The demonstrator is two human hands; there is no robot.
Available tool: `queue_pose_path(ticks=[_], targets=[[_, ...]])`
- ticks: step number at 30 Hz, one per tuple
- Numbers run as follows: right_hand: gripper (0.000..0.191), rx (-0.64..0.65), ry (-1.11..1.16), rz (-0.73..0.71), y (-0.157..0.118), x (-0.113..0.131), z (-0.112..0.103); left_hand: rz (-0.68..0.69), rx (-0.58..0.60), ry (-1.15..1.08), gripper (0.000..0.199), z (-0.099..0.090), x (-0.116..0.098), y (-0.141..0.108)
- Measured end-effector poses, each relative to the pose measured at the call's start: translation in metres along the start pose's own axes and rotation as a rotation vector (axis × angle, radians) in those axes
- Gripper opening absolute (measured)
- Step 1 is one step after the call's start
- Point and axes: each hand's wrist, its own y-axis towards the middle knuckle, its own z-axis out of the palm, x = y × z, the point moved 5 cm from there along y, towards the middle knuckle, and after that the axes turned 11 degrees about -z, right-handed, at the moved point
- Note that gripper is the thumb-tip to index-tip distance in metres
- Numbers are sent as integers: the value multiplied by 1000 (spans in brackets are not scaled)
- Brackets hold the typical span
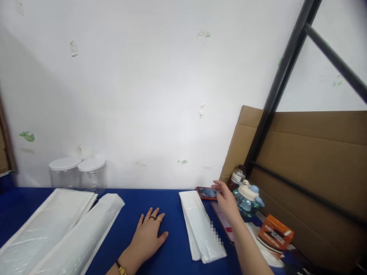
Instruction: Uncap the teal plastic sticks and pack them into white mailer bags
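The left hand (149, 237) lies flat on the blue bench (137, 206), fingers spread and gripping nothing, between the long white packages (43, 225) at the bench's left side and the folded white package (200, 229) right of its middle. The right hand (225, 194) reaches over the red-edged phone (207, 193) near the bench's back edge, fingers loosely bent; whether they touch it cannot be told. A larger phone (222, 219) lies partly under the right forearm, beside the teal bottle (247, 202).
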Motion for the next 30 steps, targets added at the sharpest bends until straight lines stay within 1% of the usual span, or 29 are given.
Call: queue_pose_path(ticks=[2, 4, 6, 7, 9, 10, 11, 12, 14, 17, 19, 22, 24, 26, 27, 29, 30], targets=[[40, 3, 54, -71, -22, 38, 26, 9, 18, -51, 60, -21, 3, -9], [36, 12, -3, -179, -42, 72, 48, 11, -11, -121, 62, -48, 15, -18], [33, 88, -78, -342, -57, 95, 68, -61, -70, -125, 66, -75, 42, -26], [31, 126, -110, -409, -61, 101, 76, -126, -95, -78, 70, -85, 58, -29], [29, 182, -161, -491, -65, 100, 84, -274, -168, 67, 81, -99, 92, -35], [29, 187, -180, -499, -65, 96, 85, -349, -205, 140, 87, -102, 106, -38], [29, 186, -196, -493, -64, 90, 85, -395, -225, 206, 91, -102, 117, -40], [29, 177, -211, -481, -63, 85, 84, -424, -236, 264, 92, -100, 124, -42], [29, 164, -227, -460, -61, 76, 80, -438, -232, 337, 86, -93, 130, -44], [28, 133, -221, -433, -61, 72, 73, -404, -237, 346, 76, -85, 125, -42], [28, 108, -194, -415, -61, 72, 69, -369, -249, 275, 75, -87, 120, -39], [27, 98, -96, -373, -61, 76, 67, -328, -235, 43, 68, -97, 117, -38], [25, 107, 36, -309, -62, 79, 68, -239, -212, -176, 59, -105, 108, -41], [25, 119, 251, -161, -65, 83, 74, -102, -153, -432, 52, -108, 89, -45], [29, 122, 392, -49, -68, 86, 80, -37, -101, -563, 50, -107, 76, -47], [42, 139, 753, 211, -78, 96, 97, 50, 48, -802, 53, -97, 45, -49], [46, 160, 947, 339, -84, 104, 107, 83, 103, -876, 54, -90, 28, -48]])
